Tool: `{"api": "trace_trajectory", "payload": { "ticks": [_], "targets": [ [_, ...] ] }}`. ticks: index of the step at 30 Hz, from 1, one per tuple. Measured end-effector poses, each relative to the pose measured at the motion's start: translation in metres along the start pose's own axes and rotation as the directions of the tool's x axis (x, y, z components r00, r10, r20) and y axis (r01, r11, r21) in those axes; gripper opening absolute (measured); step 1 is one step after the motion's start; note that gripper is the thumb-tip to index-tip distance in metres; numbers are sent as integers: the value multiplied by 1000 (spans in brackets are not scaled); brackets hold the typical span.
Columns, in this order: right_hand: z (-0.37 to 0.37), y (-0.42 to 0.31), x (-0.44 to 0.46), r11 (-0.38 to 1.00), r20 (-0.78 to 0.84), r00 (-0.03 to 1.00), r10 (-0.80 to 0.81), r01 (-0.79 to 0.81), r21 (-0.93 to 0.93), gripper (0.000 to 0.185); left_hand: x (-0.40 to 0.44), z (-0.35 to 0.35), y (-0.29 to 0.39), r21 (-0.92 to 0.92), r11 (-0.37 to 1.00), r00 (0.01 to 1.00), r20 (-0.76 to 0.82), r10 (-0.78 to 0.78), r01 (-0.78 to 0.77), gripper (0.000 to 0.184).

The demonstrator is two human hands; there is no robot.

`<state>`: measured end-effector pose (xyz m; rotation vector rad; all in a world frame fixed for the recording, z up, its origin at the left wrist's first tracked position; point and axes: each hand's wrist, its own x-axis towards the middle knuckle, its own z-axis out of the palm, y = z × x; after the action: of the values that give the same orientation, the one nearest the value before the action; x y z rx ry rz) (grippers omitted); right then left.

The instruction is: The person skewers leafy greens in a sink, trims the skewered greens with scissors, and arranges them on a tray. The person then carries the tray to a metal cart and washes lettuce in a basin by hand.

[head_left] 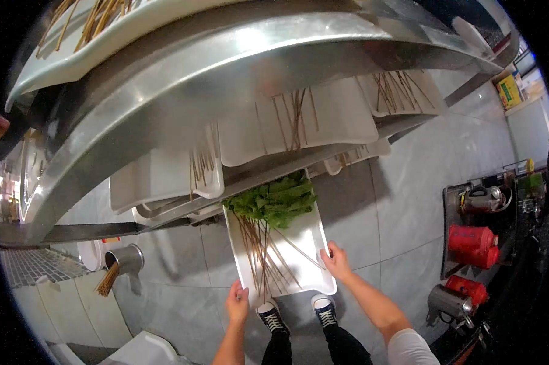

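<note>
A white tray (311,277) is held level between my two hands, below the edge of a metal shelf. Green leafy vegetables on skewers (274,199) fill its far end, and their thin wooden sticks (259,255) point towards me. My left hand (237,300) grips the tray's near left corner. On the right edge, close to the near corner, my right hand (336,260) has its fingers closed around the rim. The tray's far end reaches under the shelf, where its edge is partly hidden.
Above me curves a steel shelf edge (244,58). More white trays with sticks, such as one tray (347,121), rest on the rack. A metal container of sticks (128,260) stands left. Red containers (469,243) and a metal jug (448,301) are at right.
</note>
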<state>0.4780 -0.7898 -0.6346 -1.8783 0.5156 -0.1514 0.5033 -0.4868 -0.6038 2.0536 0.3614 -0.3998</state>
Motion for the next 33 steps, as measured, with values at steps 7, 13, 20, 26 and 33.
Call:
{"api": "trace_trajectory", "payload": {
  "ticks": [7, 13, 20, 26, 33],
  "targets": [
    [6, 18, 49, 992, -82, 995, 59, -49, 119, 19, 37, 21, 20, -119, 992, 992, 114, 55, -42, 27],
    [-1, 10, 121, 986, -45, 985, 167, -166, 20, 27, 87, 50, 42, -121, 992, 985, 160, 64, -45, 30],
    [-34, 6, 59, 991, -176, 982, 65, -43, 128, 37, 152, 102, 81, -591, 806, 975, 199, 95, 43, 52],
    [-62, -5, -110, 928, -71, 986, 153, -168, -333, 25, 102, 84, 113, -382, 921, 984, 179, -14, 82, 59],
    [-95, -198, -198, 982, 317, 945, 82, -23, -186, 18, -152, -79, 46, 574, 778, 954, 282, 102, -253, 53]
  ]
}}
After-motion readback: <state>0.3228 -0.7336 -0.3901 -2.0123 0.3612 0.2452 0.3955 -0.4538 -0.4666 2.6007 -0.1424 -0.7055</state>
